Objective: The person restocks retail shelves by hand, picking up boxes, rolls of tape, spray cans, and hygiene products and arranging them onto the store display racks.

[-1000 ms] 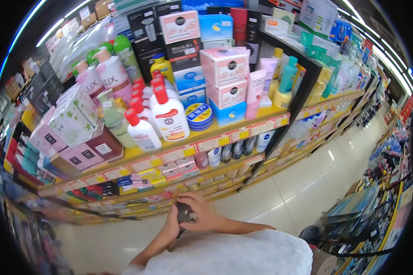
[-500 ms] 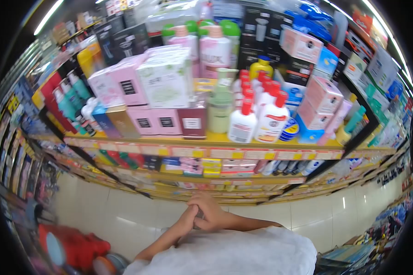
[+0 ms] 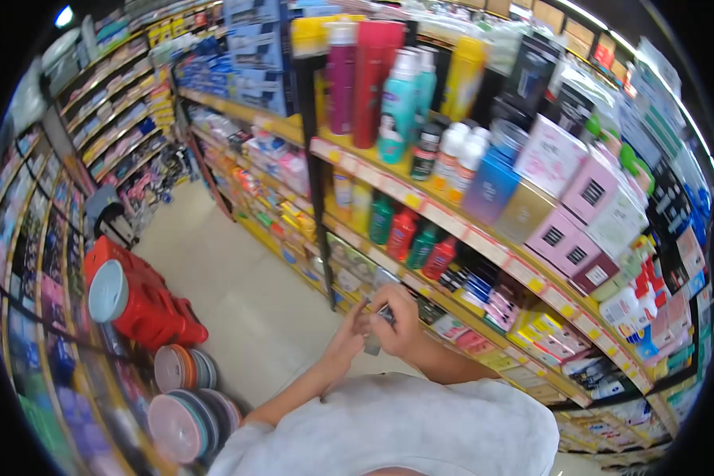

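My two hands meet in front of my chest, over the shop aisle floor. My left hand (image 3: 347,339) and my right hand (image 3: 401,317) both grip a small dark object (image 3: 375,335), mostly hidden by the fingers; I cannot tell what it is. Both arms come out of my white shirt (image 3: 397,432). Behind my hands runs a yellow-edged shelf (image 3: 460,226) carrying bottles and pink boxes (image 3: 567,238).
A red basket (image 3: 147,305) holding a blue-grey bowl stands on the floor at the left. Stacked round lids or plates (image 3: 186,404) lie in front of it. More product racks line the left side. Pale tiled floor (image 3: 238,278) runs between the shelves.
The view has swung left along the aisle, bringing the red basket and the far shelves into sight. My hands stay together on the small dark object.
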Available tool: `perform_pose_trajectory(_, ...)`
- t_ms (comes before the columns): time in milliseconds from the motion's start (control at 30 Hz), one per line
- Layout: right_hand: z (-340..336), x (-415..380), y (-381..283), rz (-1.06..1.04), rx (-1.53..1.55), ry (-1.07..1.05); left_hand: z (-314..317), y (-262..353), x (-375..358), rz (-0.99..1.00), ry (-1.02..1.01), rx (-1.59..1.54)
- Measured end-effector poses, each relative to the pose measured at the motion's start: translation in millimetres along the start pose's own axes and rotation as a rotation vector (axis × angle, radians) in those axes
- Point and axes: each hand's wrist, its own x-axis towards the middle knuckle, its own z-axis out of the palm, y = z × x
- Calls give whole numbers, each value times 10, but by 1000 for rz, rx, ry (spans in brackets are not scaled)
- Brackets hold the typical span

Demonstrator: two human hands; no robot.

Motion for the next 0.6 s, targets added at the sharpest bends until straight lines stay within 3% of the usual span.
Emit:
perform_pose_trajectory(133, 725, 461, -7, -36, 74, 24, -558, 425, -171, -51, 84, 51)
perform_pose_trajectory(267, 1386, 674, 20, -72, 152, 8, -1176, 646, -328, 50, 224, -19)
perform_pose_trajectory(500, 1992, 729, 55, 40, 165, -160, -1875, 790, -569, 81, 563, -65)
perform_pose_trajectory(600, 2194, 816, 41, -9, 176, -154, -2028, 903, -541, 146, 686, -180)
